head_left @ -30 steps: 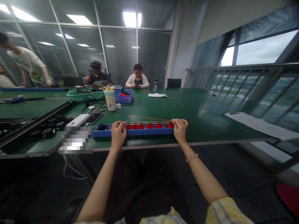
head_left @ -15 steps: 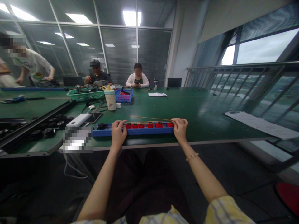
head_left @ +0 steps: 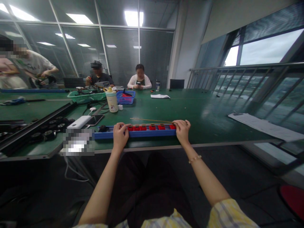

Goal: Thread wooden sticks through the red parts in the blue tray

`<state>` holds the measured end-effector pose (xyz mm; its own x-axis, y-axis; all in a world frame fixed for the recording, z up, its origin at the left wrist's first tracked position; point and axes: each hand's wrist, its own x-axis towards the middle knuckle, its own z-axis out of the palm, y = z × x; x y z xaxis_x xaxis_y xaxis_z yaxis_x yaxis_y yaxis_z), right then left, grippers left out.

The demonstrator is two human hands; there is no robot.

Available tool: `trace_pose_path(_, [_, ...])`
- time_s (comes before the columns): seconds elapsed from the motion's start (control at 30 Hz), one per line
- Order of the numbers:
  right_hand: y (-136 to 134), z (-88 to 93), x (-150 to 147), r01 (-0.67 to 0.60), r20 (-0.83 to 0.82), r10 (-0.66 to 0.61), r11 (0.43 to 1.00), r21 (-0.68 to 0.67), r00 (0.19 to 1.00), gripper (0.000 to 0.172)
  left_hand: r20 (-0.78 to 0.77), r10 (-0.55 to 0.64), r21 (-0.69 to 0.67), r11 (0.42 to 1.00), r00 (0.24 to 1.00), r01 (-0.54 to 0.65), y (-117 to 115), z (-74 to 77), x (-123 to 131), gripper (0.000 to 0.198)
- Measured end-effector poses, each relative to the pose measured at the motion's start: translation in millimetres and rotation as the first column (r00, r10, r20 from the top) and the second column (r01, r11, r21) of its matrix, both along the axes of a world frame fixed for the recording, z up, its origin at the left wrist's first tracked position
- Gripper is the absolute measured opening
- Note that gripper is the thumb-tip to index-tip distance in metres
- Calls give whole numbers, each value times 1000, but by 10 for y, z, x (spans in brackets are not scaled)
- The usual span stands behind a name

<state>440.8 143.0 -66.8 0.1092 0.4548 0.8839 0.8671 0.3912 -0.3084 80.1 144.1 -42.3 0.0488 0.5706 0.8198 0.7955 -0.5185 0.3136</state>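
While neither hold has visibly shifted, suggesting steadying, the left hand (head_left: pixel 120 132) grips the tray (head_left: pixel 152 134) toward nine o'clock, the right hand (head_left: pixel 182 130) at three, along the six-o'clock edge of the worktop (head_left: pixel 204 110).

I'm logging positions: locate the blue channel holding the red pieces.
In the head view, the blue channel lies below centre along the near edge of the green table, the left hand across it and the right hand at its right end.
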Motion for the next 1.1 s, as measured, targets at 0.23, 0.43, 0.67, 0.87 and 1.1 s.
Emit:
trace_pose_path(0.23, [0,6,-5,-3,-2,3,1000,-27,1000,29,2,6,-8,1000,1000,-6,-15,13,8,33])
trace_pose_path(0.43, [-27,20,1,83,-33,-82,996,33,996,31,8,10,-16,1000,1000,-10,-18,17,12,32])
trace_pose_path(0.67, [-36,7,52,204,-217,-177,973,106,960,38,29,16,1,1000,999,-16,-11,13,21,36])
trace_pose_path(0.87, [-20,-6,45,166,-215,-142,982,94,966,38,32,14,8,1000,999,-14,-9,2,13,35])
trace_pose_path(1.1, [-18,-11,16,113,-170,-96,989,94,981,33,37,23,-6,1000,999,-23,-10,13,18,33])
